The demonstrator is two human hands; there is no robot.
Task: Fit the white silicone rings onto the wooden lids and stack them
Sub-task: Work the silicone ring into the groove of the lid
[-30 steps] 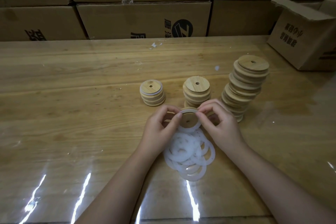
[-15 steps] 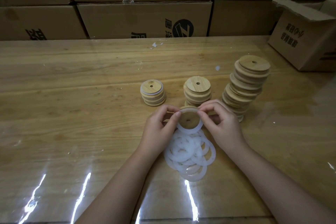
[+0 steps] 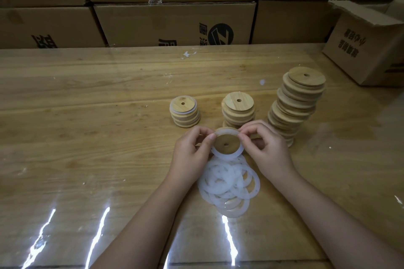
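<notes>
Wall of stacked brown cardboard boxes [image 3: 175,22] at 12 o'clock, one opened brown cardboard box [image 3: 367,50] at 2 o'clock, sitting on a glossy film-covered wooden table [image 3: 87,137].

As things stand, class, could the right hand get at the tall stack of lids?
Probably yes. The tall stack stands just beyond the right hand with nothing between them. But that hand pinches the ringed lid, shared with the left hand, so it must let go first.

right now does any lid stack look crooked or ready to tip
Yes: the tallest stack of wooden lids, far right, is staggered, lids shifted sideways at several levels, so it leans unevenly. The middle stack and the short left stack sit fairly straight.
</notes>
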